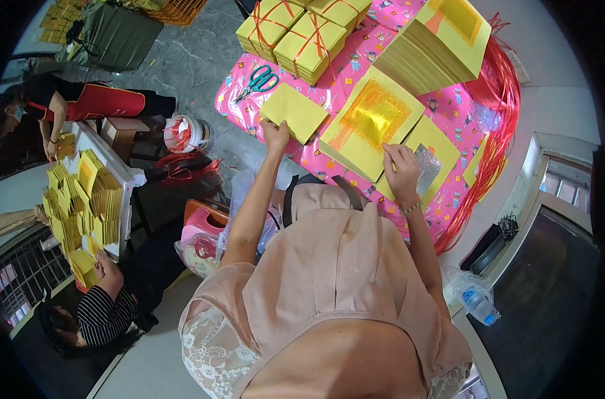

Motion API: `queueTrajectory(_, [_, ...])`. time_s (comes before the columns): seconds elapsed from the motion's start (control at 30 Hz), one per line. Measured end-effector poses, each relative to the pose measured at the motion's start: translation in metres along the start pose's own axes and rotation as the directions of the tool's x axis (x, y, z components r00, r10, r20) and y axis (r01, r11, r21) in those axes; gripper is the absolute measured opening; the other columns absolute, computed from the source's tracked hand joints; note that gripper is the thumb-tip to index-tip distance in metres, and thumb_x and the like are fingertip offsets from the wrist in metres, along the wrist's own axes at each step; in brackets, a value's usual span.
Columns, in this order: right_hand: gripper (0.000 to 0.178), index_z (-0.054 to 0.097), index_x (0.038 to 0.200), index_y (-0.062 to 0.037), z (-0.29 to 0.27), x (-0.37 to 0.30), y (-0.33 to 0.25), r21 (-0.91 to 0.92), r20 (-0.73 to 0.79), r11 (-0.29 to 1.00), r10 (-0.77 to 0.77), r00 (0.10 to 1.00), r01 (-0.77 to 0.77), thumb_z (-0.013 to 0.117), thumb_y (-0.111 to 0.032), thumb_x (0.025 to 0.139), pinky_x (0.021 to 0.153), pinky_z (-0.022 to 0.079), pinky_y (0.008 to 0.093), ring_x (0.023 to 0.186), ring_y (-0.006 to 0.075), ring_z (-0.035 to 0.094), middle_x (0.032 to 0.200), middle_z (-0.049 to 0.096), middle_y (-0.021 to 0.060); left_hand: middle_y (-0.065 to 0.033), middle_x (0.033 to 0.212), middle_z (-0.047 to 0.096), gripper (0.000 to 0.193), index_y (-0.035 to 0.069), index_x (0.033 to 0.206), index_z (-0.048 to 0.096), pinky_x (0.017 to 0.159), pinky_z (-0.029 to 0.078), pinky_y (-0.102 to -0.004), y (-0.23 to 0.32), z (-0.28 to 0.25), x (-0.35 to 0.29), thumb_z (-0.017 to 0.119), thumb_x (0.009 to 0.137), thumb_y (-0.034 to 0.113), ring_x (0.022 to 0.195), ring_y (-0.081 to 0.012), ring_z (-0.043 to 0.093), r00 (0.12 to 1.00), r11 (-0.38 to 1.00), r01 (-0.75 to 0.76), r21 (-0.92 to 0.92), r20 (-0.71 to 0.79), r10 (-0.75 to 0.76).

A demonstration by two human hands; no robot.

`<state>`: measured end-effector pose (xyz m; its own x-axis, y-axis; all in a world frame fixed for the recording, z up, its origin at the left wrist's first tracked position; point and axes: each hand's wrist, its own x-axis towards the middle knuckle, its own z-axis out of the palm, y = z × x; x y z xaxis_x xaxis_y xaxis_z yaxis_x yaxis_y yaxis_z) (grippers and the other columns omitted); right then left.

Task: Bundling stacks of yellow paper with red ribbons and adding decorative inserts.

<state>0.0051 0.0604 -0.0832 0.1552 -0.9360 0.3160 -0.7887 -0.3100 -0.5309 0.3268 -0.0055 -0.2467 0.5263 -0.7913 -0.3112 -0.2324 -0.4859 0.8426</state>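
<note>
A small flat yellow paper packet (294, 112) lies near the left part of the pink table, and my left hand (276, 134) is closed on its near left corner. To its right is a stack of yellow paper with a gold foil square (374, 114) framed in orange. My right hand (401, 171) has its fingers curled in a pinch at the near right edge of this foil paper. Just beside that hand, partly under it, lies a yellow sheet with a silver foil square (427, 167). Teal-handled scissors (259, 82) rest beyond the packet.
Yellow paper bundles tied with red ribbon (309, 45) stand at the table's far left. A tall stack of yellow paper (425, 56) rises at the far right, beside hanging red strands (498, 86). Left, two people handle yellow paper at a white table (121, 159). A bucket (185, 134) stands between.
</note>
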Motion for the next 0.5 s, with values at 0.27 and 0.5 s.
queueTrajectory(0.27, [0.024,0.069,0.105,-0.0040,0.001,-0.001,0.002,0.007,0.000,1.000,-0.002,1.000,0.002,0.065,-0.001,0.081,0.075,0.050,0.0376,0.086,0.0281,0.062,0.093,0.064,0.0101,-0.0080,0.089,0.057,0.049,-0.004,0.121,0.037,0.067,0.048,-0.0303,-0.011,0.003,0.001,0.067,0.083,0.006,0.075,-0.0149,0.056,0.999,0.973,0.033,-0.228,-0.007,-0.035])
queueTrajectory(0.5, [0.023,0.069,0.104,-0.0045,0.002,-0.002,0.004,-0.018,0.004,1.000,-0.006,1.000,0.007,0.065,-0.002,0.081,0.076,0.050,0.0378,0.086,0.0282,0.061,0.093,0.064,0.0098,-0.0086,0.092,0.057,0.049,-0.003,0.121,0.036,0.069,0.048,-0.0285,-0.019,0.005,0.004,0.067,0.083,0.006,0.077,-0.0146,0.057,0.995,0.945,0.104,-0.311,0.038,-0.097])
